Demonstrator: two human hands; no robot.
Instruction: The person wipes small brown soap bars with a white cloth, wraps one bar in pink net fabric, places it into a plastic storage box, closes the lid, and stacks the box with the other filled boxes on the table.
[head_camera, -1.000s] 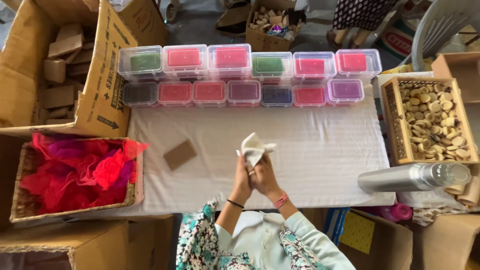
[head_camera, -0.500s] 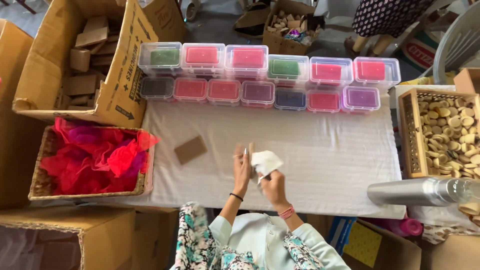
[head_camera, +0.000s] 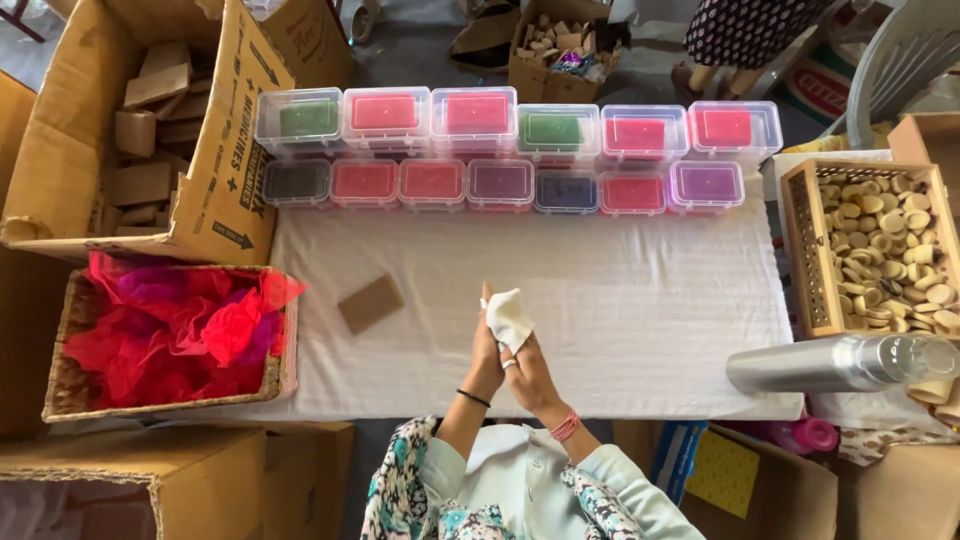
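Both my hands are raised together over the near edge of the white cloth-covered table (head_camera: 650, 300). A small white folded cloth or paper piece (head_camera: 508, 316) is held between them. My left hand (head_camera: 487, 352) presses flat against it from the left, a black band on that wrist. My right hand (head_camera: 530, 372) grips it from the right, with a ring on one finger and a pink band on the wrist. A flat brown card piece (head_camera: 370, 303) lies on the cloth just left of my hands.
Two rows of clear lidded boxes (head_camera: 500, 150) with coloured contents line the far edge. A basket of red and pink tissue (head_camera: 170, 335) sits left, a carton of brown blocks (head_camera: 140, 130) behind it. A wooden tray of round discs (head_camera: 880, 250) and a steel bottle (head_camera: 830, 362) are right.
My hands stay together on the white piece, which has shifted and turned slightly between them. The view has moved closer and a little to the left.
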